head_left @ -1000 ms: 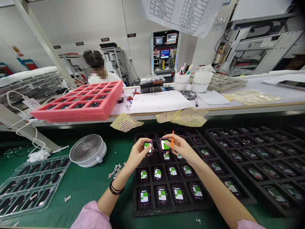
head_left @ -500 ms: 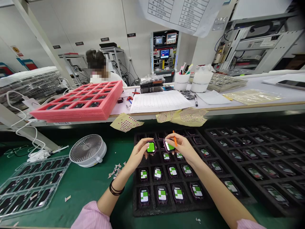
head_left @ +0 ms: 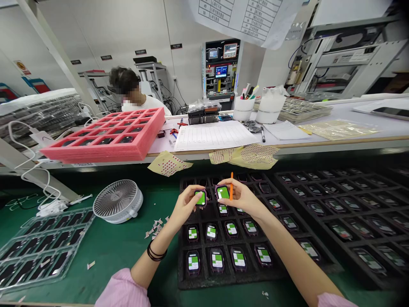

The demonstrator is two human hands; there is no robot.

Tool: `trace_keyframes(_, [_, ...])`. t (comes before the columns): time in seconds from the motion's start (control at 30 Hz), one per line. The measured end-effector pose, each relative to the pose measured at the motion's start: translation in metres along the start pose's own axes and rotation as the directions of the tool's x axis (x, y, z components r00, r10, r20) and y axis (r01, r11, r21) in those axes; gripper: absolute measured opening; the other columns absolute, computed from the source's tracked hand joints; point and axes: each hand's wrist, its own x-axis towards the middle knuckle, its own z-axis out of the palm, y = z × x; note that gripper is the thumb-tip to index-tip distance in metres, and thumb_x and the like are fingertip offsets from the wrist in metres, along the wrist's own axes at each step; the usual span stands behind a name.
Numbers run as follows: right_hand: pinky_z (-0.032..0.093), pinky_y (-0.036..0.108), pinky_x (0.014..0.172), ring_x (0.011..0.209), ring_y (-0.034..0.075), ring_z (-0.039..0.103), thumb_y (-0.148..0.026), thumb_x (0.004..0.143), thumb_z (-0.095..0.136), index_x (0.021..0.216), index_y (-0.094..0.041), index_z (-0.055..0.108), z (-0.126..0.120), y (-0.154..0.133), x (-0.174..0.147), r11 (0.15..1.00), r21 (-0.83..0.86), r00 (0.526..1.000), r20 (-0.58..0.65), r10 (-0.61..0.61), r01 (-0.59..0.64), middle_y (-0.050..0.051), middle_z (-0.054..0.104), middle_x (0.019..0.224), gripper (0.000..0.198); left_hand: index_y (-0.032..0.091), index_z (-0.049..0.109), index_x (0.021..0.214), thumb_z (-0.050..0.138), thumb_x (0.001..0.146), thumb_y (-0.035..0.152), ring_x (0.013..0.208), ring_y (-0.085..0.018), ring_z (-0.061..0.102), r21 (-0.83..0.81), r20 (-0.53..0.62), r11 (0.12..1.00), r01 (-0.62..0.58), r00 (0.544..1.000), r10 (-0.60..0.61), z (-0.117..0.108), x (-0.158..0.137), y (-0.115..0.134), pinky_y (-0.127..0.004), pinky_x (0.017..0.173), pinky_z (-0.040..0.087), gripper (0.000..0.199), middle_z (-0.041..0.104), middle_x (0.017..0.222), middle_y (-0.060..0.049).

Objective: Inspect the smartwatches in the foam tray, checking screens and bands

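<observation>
My left hand [head_left: 188, 200] grips a purple-rimmed smartwatch body [head_left: 200, 198] with a lit green screen, the thumb lying over the glass. Close beside it, my right hand [head_left: 240, 196] holds a second watch body [head_left: 223, 192], also lit green with a small white patch. An orange stick [head_left: 231, 186] stands upright between the right hand's fingers, along that watch's edge. Both watches are held above a black foam tray [head_left: 204, 279], whose compartments hold several more watch bodies with green and white screens, such as one watch [head_left: 239, 259] in the front row.
Another black tray [head_left: 332, 251] of watches lies at right. A round fan [head_left: 118, 200], small pale scraps [head_left: 156, 228] and a clear plastic tray [head_left: 47, 247] occupy the left. A shelf carries pink foam trays [head_left: 102, 149] and a paper form [head_left: 214, 136]. A person [head_left: 137, 96] is behind it.
The right-hand watch has shifted slightly left and up, its screen turned more to face me. The orange stick now stands more upright. My left thumb lies further over its watch's screen.
</observation>
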Motion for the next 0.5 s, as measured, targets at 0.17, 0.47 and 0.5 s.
trace_keyframes(0.17, [0.053, 0.026, 0.061, 0.071, 0.013, 0.056, -0.036, 0.068, 0.075, 0.099, -0.022, 0.059, 0.0014, -0.0001, 0.0004, 0.999, 0.037, 1.0, -0.001, 0.021, -0.021, 0.002, 0.058, 0.088, 0.037, 0.018, 0.052, 0.113, 0.064, 0.08, 0.037, 0.08, -0.015, 0.06, 0.037, 0.054, 0.997, -0.074, 0.996, 0.072, -0.0003, -0.0008, -0.005, -0.021, 0.059, 0.047, 0.04, 0.062, 0.098, -0.006])
trace_keyframes(0.47, [0.047, 0.021, 0.045, 0.054, 0.008, 0.048, -0.043, 0.069, 0.073, 0.09, -0.021, 0.062, 0.0032, -0.0033, 0.002, 0.992, 0.114, 0.991, -0.109, 0.075, -0.062, -0.001, 0.051, 0.075, 0.033, 0.018, 0.052, 0.118, 0.055, 0.086, 0.042, 0.071, -0.012, 0.057, -0.035, 0.058, 0.997, -0.064, 0.996, 0.066, 0.0001, 0.0007, -0.005, -0.019, 0.048, 0.042, 0.04, 0.061, 0.094, -0.006])
trace_keyframes(0.5, [0.046, 0.021, 0.045, 0.054, 0.008, 0.048, -0.044, 0.069, 0.073, 0.09, -0.021, 0.062, 0.0033, -0.0047, 0.0017, 0.991, 0.114, 0.991, -0.111, 0.08, -0.068, -0.001, 0.051, 0.075, 0.032, 0.018, 0.052, 0.119, 0.053, 0.087, 0.042, 0.071, -0.012, 0.057, -0.048, 0.065, 0.997, -0.061, 0.996, 0.064, -0.0001, 0.0008, -0.0043, -0.019, 0.048, 0.042, 0.04, 0.061, 0.095, -0.007])
